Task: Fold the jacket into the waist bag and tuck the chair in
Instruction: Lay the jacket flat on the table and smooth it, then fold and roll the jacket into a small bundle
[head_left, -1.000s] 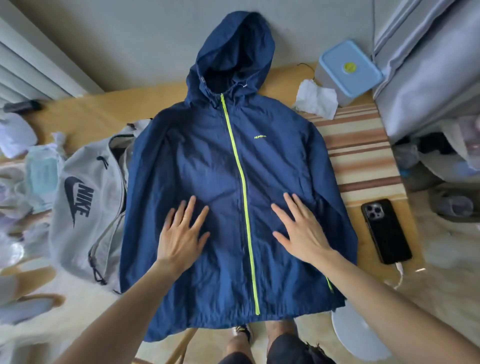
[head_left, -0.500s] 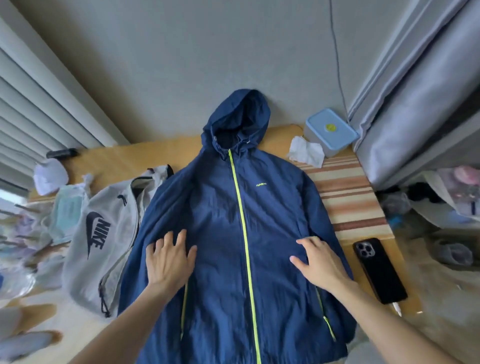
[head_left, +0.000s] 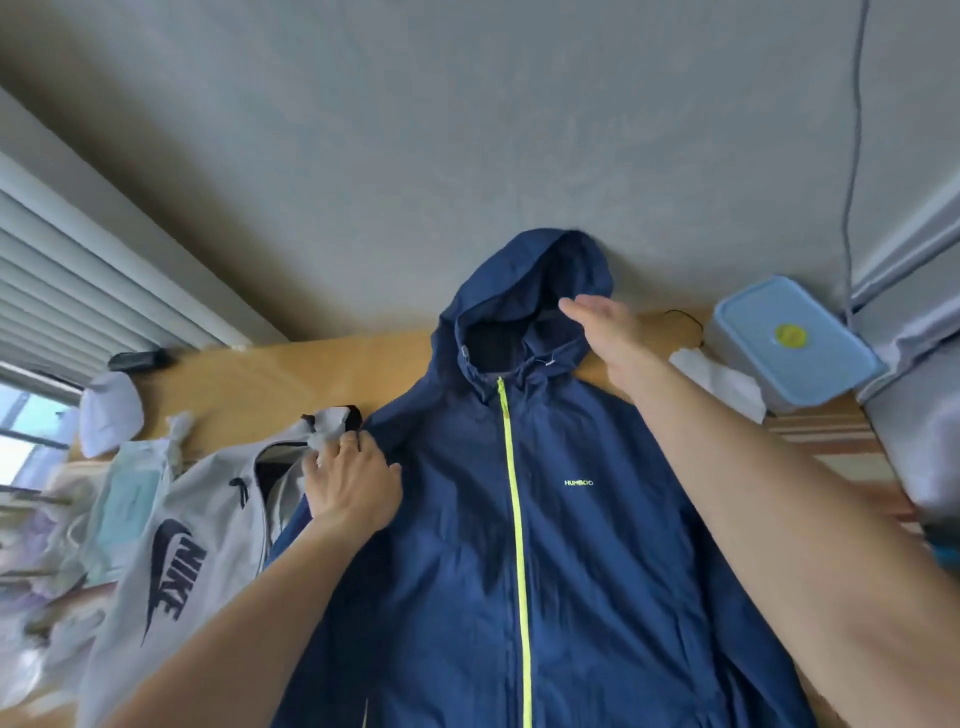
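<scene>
A navy hooded jacket (head_left: 571, 545) with a lime-yellow zipper lies flat, front up, on the wooden table (head_left: 249, 384); its hood leans up against the wall. The grey waist bag (head_left: 171, 561) with a dark logo lies under the jacket's left edge, its zipper partly open. My left hand (head_left: 353, 483) rests on the jacket's left shoulder, fingers curled at the seam next to the bag. My right hand (head_left: 608, 332) hovers, fingers straight, at the right side of the hood. The chair is out of view.
A pale blue lidded box (head_left: 795, 348) and a crumpled white tissue (head_left: 722, 379) sit at the back right. Wrapped packets and a white cap (head_left: 111, 415) clutter the left side. A striped mat (head_left: 831, 441) covers the table's right part. A grey curtain (head_left: 914, 291) hangs at the right.
Both hands left the jacket's lower front and moved up: the left to the left shoulder, the right to the hood. The camera tilted up and closer.
</scene>
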